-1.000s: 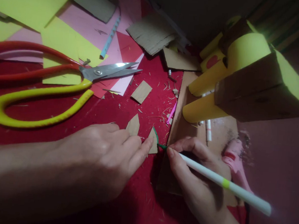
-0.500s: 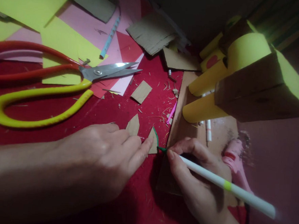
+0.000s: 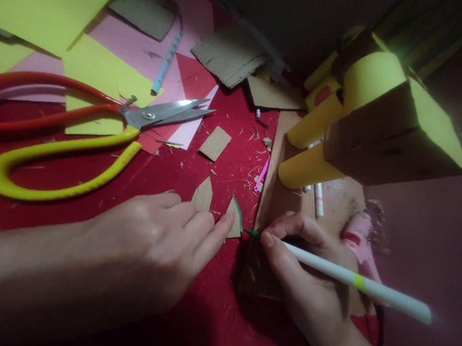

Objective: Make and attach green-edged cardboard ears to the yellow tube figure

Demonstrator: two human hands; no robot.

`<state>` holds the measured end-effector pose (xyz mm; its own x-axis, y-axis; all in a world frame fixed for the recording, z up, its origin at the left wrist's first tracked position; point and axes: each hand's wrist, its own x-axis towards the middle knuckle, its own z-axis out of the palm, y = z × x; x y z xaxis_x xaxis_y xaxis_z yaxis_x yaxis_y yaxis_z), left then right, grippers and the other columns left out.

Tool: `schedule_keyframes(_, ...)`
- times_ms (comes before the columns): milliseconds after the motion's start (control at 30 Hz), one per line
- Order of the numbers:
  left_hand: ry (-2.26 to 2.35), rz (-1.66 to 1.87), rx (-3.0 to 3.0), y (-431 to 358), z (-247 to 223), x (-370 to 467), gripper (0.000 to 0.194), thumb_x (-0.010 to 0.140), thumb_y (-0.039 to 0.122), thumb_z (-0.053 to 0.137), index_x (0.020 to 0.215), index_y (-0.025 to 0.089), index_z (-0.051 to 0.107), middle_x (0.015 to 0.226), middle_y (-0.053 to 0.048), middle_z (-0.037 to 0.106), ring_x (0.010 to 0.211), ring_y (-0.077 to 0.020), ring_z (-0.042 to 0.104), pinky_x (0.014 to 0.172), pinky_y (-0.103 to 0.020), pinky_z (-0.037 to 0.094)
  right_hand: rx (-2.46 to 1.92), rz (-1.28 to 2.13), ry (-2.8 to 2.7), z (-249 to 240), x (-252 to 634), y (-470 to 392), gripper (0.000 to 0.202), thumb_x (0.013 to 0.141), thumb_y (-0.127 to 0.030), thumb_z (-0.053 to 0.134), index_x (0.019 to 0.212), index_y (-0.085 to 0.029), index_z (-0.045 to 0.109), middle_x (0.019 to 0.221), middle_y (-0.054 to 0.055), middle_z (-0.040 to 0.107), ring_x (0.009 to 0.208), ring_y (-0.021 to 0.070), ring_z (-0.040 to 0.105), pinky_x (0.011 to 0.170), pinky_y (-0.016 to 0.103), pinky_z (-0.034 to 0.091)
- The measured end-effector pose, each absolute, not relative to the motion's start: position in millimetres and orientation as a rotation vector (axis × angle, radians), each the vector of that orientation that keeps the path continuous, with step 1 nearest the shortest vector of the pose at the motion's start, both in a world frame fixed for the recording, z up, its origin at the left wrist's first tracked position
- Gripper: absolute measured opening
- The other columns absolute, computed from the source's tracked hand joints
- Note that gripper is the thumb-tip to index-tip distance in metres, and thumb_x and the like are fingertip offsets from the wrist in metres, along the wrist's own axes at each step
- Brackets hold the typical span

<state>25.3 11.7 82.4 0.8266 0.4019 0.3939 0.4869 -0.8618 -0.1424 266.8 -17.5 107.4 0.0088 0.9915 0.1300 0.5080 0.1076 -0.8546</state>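
Observation:
My right hand (image 3: 307, 268) is closed around a white felt-tip marker (image 3: 350, 279) with a yellow-green band. Its green tip is just right of a small pointed cardboard piece (image 3: 234, 226) that has a green line along its right edge. My left hand (image 3: 167, 237) is palm down, and one finger presses this piece onto the red cloth; the other fingers are partly curled and my thumb is hidden. Beside those fingers lies a second pointed cardboard piece (image 3: 203, 193), its lower part covered by the hand.
Large scissors (image 3: 148, 115) with red and yellow handles lie at left, near a blue pencil (image 3: 166, 63) and coloured paper (image 3: 125, 44). A small cardboard rectangle (image 3: 215, 143) is beyond my hands. At right stand a yellow-and-cardboard figure (image 3: 376, 130) and a pink tool (image 3: 362, 245).
The marker tip has moved slightly right, away from the cardboard edge. My left hand stays on the piece, and the whole view has shifted a little.

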Motion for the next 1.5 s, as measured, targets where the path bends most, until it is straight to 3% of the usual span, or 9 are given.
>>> schedule_keyframes(100,-0.656,-0.422,-2.755,12.1,86.7,22.2,0.061,0.1,-0.004,0.04,0.155,0.002,0.066,0.097,-0.01,0.086,0.077,-0.0268,0.078,0.066,-0.041,0.062,-1.499,0.787,-1.548,104.1,269.9,-16.8,0.021,0.092,-0.016,0.077,0.073,-0.025,0.071,0.061,-0.006,0.068,0.05,0.01,0.061,0.049,0.018,0.046)
schedule_keyframes(233,-0.684,-0.405,-2.739,11.5,87.5,20.4,0.064,0.098,-0.004,0.041,0.155,0.01,0.067,0.105,-0.008,0.087,0.086,-0.025,0.079,0.075,-0.039,0.063,-1.458,0.84,-1.506,97.1,270.6,-18.2,0.021,0.095,-0.015,0.078,0.078,-0.025,0.072,0.064,-0.007,0.068,0.051,0.0089,0.06,0.05,0.017,0.044)
schedule_keyframes(333,-0.686,-0.397,-2.714,11.2,86.5,19.2,0.06,0.102,-0.001,0.038,0.154,0.01,0.066,0.113,-0.01,0.088,0.092,-0.0246,0.079,0.082,-0.038,0.063,-1.445,0.893,-1.473,96.1,268.6,-17.7,0.021,0.095,-0.015,0.077,0.078,-0.025,0.071,0.062,-0.008,0.066,0.049,0.0083,0.055,0.046,0.017,0.041)
schedule_keyframes(533,-0.648,-0.344,-2.704,13.4,87.3,18.4,0.058,0.102,0.0,0.042,0.156,0.009,0.062,0.108,-0.008,0.084,0.097,-0.0258,0.078,0.085,-0.038,0.058,-1.435,0.889,-1.486,99.8,264.9,-15.8,0.021,0.093,-0.014,0.076,0.076,-0.025,0.07,0.058,-0.008,0.065,0.047,0.0079,0.054,0.043,0.017,0.036)
schedule_keyframes(700,-0.626,-0.386,-2.792,17.0,84.7,18.0,0.063,0.098,-0.004,0.038,0.153,0.01,0.063,0.098,-0.004,0.079,0.088,-0.0272,0.076,0.082,-0.04,0.059,-1.449,0.921,-1.46,100.0,265.5,-16.0,0.021,0.093,-0.016,0.076,0.076,-0.025,0.07,0.057,-0.008,0.063,0.045,0.0082,0.052,0.041,0.017,0.037)
schedule_keyframes(933,-0.689,-0.573,-2.79,15.6,70.6,17.9,0.063,0.097,-0.003,0.04,0.155,0.012,0.062,0.103,-0.004,0.081,0.1,-0.0269,0.074,0.088,-0.043,0.055,-1.45,0.954,-1.455,99.5,265.6,-16.5,0.02,0.095,-0.018,0.076,0.077,-0.026,0.069,0.057,-0.009,0.063,0.045,0.008,0.051,0.041,0.017,0.037)
schedule_keyframes(1167,-0.669,-0.472,-2.809,18.2,83.4,20.0,0.051,0.103,-0.001,0.039,0.148,0.014,0.058,0.093,0.002,0.078,0.081,-0.0239,0.07,0.077,-0.041,0.055,-1.478,0.935,-1.534,110.5,262.2,-14.2,0.019,0.091,-0.018,0.07,0.074,-0.025,0.065,0.056,-0.008,0.061,0.045,0.0093,0.055,0.045,0.02,0.042)
schedule_keyframes(1500,-0.728,-0.559,-2.829,14.9,74.1,19.7,0.052,0.104,0.002,0.043,0.148,0.018,0.066,0.101,0.001,0.079,0.091,-0.0239,0.068,0.088,-0.04,0.051,-1.48,0.725,-1.699,115.7,260.6,-11.1,0.02,0.087,-0.014,0.068,0.069,-0.022,0.065,0.055,-0.007,0.063,0.042,0.0062,0.056,0.045,0.013,0.043)
